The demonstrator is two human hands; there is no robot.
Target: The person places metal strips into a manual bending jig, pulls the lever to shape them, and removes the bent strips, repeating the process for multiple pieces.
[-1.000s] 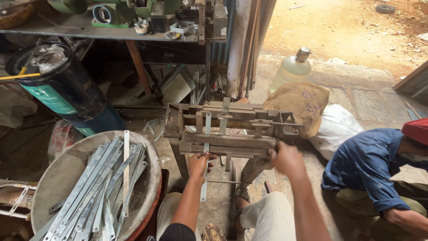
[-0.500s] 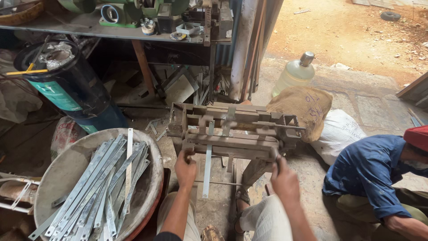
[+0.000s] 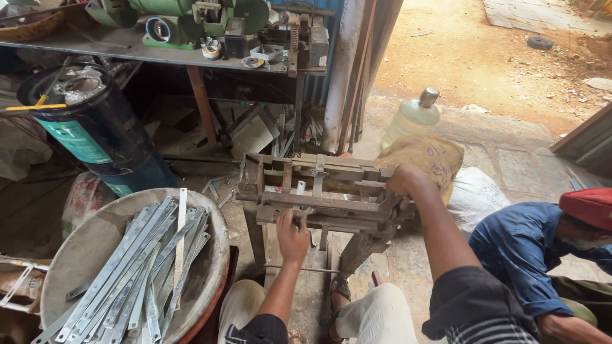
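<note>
A rusty hand-worked metal press (image 3: 331, 204) stands on its frame in front of me. My left hand (image 3: 292, 232) is curled at the press's front bar, gripping a thin pale metal strip (image 3: 299, 188) that passes through the machine. My right hand (image 3: 405, 181) is closed around the lever at the press's right end, with the arm stretched out from the lower right. My knees in light trousers show below the press.
A wide round pan (image 3: 83, 245) holding several flat metal strips (image 3: 150, 267) sits at my left. Behind it are a dark barrel (image 3: 95, 137) and a cluttered workbench (image 3: 127, 48). A plastic jug (image 3: 414, 114) and a burlap sack (image 3: 430, 156) lie beyond the press. Another person in a blue shirt (image 3: 529, 255) crouches at right.
My right hand dropped low, then rose to grip the press's right end. My left hand moved right and up to the front bar, and the strip that hung below went up into the machine.
</note>
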